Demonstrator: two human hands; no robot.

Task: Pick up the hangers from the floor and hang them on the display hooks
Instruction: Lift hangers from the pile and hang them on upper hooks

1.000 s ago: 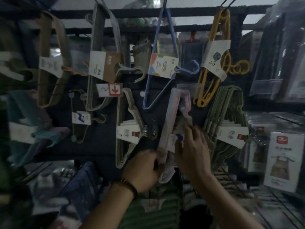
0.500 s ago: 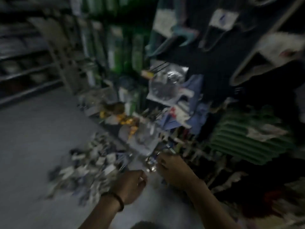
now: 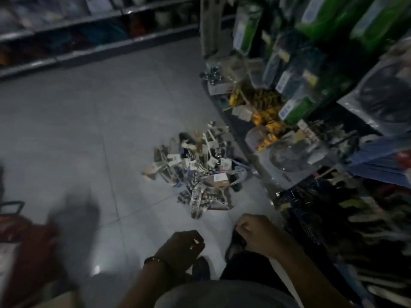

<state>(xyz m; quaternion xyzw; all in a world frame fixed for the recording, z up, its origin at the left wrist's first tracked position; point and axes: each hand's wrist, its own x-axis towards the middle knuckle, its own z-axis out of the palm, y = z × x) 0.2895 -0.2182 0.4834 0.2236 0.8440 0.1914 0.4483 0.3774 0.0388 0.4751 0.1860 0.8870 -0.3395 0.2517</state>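
- Left hand (image 3: 181,246) hangs low over the floor (image 3: 77,121), fingers curled loosely inward, nothing in it; a dark band circles the wrist.
- Right hand (image 3: 255,233) sits just beside it, nearer the shelving, fingers curled in too; whether it pinches anything, I cannot tell.
- Both hands are short of the hangers (image 3: 198,172), not touching them.
- The hangers lie in a tangled heap on the grey tiles, paper tags sticking out, right against the foot of the display rack (image 3: 311,107).
- That rack is crammed with packaged goods, green and yellow packets up top.
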